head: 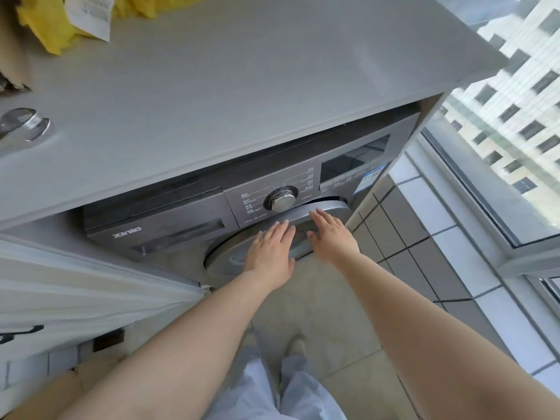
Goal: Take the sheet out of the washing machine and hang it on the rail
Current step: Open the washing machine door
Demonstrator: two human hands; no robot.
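A grey front-loading washing machine (188,234) is sitting under a pale grey countertop (242,86), and everything else is placed here relative to it. Its round door (230,256) is facing the person, and both bare arms are reaching toward it. The left hand (271,253) is lying with straight fingers spread flat against the upper part of the door. The right hand (331,234) is hovering just beside it to the right, fingers straight and relaxed, its fingertips reaching the door's upper rim; whether they are actually touching the rim cannot be told. Neither hand is gripping anything.

The sheet is not showing anywhere; the door is hiding the drum, so what lies inside cannot be seen.

Just above the door, the chrome programme dial (283,201) is sitting in the middle of the machine's control panel, with a dark display (354,160) to its right and the detergent drawer (181,234) to its left, near the white brand lettering.

On the countertop above the machine, toward the far left, yellow fabric (51,28) is lying crumpled with a white paper slip (91,13) resting over it, and a chrome tap (24,125) is standing nearer the front left edge.

To the machine's right, a tiled ledge is running along a window (500,116) overlooking a tall building. To its left, a white cloth (75,286) is hanging. Below the door, pale blue trousers (272,389) are showing above the tiled floor (348,344).
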